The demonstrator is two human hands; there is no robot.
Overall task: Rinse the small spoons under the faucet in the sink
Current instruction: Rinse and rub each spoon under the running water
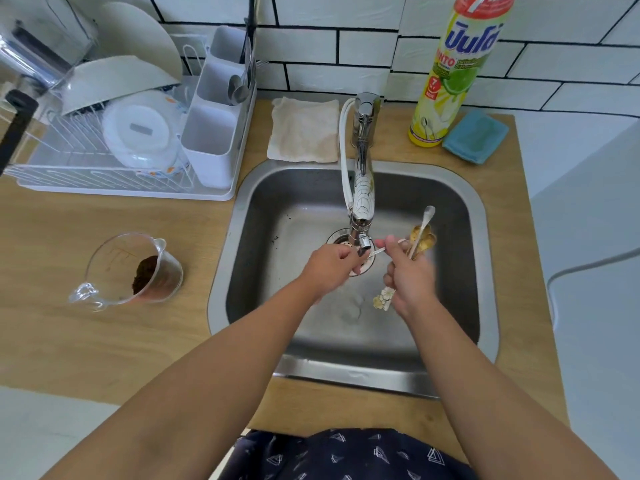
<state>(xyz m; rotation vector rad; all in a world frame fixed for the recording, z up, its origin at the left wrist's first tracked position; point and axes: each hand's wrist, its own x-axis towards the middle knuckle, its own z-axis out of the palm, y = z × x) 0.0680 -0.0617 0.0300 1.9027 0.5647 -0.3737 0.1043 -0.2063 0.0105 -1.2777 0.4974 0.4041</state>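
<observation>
Just right of the faucet [362,206] spout, the right hand [410,282] grips the bundled spoons [420,237], handles angled up-right. One spoon [379,251] lies crosswise under the spout, its near end pinched by the left hand [329,268].

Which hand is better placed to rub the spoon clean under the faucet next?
Left. The left hand already pinches one spoon right at the faucet nozzle, while the right hand is full, gripping the spoon bundle beside it.
</observation>
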